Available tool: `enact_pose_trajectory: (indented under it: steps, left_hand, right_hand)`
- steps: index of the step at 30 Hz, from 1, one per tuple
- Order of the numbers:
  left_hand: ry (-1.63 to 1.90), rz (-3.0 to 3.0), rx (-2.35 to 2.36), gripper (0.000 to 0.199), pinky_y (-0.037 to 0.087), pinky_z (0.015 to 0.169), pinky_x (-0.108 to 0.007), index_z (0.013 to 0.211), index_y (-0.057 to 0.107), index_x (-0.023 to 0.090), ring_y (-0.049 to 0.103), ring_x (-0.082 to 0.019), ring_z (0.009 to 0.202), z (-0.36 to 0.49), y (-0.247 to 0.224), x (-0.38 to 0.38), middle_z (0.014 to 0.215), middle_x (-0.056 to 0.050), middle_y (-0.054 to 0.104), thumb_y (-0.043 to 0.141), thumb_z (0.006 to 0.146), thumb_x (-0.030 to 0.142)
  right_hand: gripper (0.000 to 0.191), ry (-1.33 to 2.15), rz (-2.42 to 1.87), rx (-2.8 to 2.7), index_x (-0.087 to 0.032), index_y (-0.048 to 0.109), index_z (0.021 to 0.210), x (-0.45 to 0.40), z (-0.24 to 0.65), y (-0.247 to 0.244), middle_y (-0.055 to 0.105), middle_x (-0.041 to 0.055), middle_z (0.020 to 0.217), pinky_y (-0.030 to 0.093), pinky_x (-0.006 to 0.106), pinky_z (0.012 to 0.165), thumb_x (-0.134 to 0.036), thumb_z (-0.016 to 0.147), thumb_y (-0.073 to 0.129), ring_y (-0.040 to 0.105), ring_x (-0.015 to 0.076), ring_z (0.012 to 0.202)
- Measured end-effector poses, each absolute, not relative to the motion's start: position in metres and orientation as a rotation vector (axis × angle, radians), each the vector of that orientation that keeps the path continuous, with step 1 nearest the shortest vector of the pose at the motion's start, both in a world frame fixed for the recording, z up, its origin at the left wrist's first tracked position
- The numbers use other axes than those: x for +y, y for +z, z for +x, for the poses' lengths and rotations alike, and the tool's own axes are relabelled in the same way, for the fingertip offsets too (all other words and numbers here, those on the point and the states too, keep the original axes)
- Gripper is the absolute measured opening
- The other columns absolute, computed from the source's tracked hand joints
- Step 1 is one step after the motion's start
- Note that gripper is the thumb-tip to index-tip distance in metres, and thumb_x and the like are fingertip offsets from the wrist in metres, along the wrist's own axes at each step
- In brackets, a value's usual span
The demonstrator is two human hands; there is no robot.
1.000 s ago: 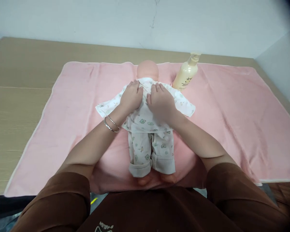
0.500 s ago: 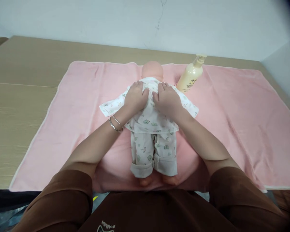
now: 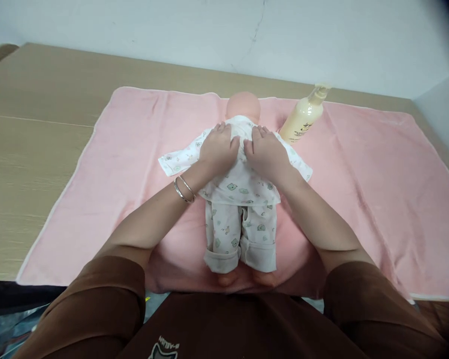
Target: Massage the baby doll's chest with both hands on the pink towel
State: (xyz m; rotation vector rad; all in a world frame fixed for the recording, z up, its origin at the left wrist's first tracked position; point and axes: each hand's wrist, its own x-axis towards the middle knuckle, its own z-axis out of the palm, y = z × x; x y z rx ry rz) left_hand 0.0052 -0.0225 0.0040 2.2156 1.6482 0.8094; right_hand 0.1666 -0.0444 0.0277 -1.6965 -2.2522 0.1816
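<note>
A baby doll [image 3: 243,104] lies face down, its bald head away from me, dressed in a white printed top [image 3: 243,187] and matching trousers [image 3: 260,227] with turned-up cuffs. My left hand [image 3: 220,148] rests flat on the left side of the doll's upper back, two thin bangles on the wrist. On the right side of the upper back lies my right hand [image 3: 267,152], also flat. Both thumbs point inward with a small gap between them. Neither hand grasps anything; the palms are hidden.
Under the doll a pink blanket [image 3: 381,164] covers much of the wooden table [image 3: 33,164]. A cream pump bottle [image 3: 303,118] leans at the right, beyond my right hand. A pale wall [image 3: 190,40] stands behind the table.
The whole view has shifted slightly, so the doll and bottle appear a little further right. Both hands remain on the doll's upper back with hardly any change in pose.
</note>
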Motion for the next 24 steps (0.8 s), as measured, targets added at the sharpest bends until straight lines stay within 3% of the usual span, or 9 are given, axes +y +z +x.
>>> enact_pose_trajectory:
  steps: [3, 8, 12, 17, 24]
  left_hand:
    - [0.897, 2.155, 1.673, 0.052, 0.038, 0.131, -0.055, 0.139, 0.064, 0.006, 0.056, -0.037, 0.148, -0.001, -0.006, -0.009, 0.152, -0.023, 0.063, 0.040, 0.100, 0.031]
    - [1.007, 2.165, 1.643, 0.054, 0.033, 0.133, -0.058, 0.142, 0.062, 0.008, 0.050, -0.039, 0.152, 0.001, -0.019, -0.012, 0.155, -0.023, 0.060, 0.042, 0.102, 0.040]
    - [1.023, 2.151, 1.636, 0.060, 0.029, 0.135, -0.056, 0.142, 0.061, 0.006, 0.048, -0.039, 0.154, 0.004, -0.018, -0.016, 0.155, -0.025, 0.059, 0.043, 0.102, 0.048]
    - [1.048, 2.157, 1.612, 0.062, 0.029, 0.135, -0.057, 0.143, 0.061, 0.008, 0.049, -0.039, 0.153, 0.004, -0.020, -0.016, 0.155, -0.024, 0.059, 0.041, 0.103, 0.052]
    - [1.020, 2.183, 1.640, 0.059, 0.030, 0.135, -0.056, 0.144, 0.059, 0.007, 0.049, -0.039, 0.153, 0.003, -0.021, -0.014, 0.156, -0.025, 0.058, 0.040, 0.104, 0.047]
  right_hand:
    - [0.064, 0.171, -1.696, -2.284, 0.009, 0.045, 0.152, -0.055, 0.161, 0.031, 0.048, 0.0318, 0.161, 0.030, 0.062, 0.131, -0.032, 0.104, 0.035, 0.041, 0.0426, 0.156]
    - [0.061, 0.320, -1.691, -2.221, -0.002, 0.053, 0.149, -0.037, 0.171, 0.031, 0.048, 0.0243, 0.165, 0.033, 0.062, 0.131, -0.043, 0.106, 0.036, 0.039, 0.0403, 0.158]
    - [0.067, 0.339, -1.731, -2.173, 0.001, 0.049, 0.152, -0.023, 0.178, 0.024, 0.043, 0.0263, 0.167, 0.027, 0.060, 0.133, -0.047, 0.107, 0.037, 0.036, 0.0400, 0.160]
    - [0.067, 0.264, -1.696, -2.183, -0.002, 0.049, 0.152, -0.024, 0.178, 0.019, 0.047, 0.0256, 0.165, 0.029, 0.062, 0.132, -0.049, 0.108, 0.033, 0.040, 0.0398, 0.158]
    - [0.066, 0.240, -1.738, -2.185, 0.003, 0.051, 0.149, -0.028, 0.172, 0.023, 0.048, 0.0282, 0.163, 0.029, 0.058, 0.132, -0.044, 0.107, 0.033, 0.041, 0.0406, 0.157]
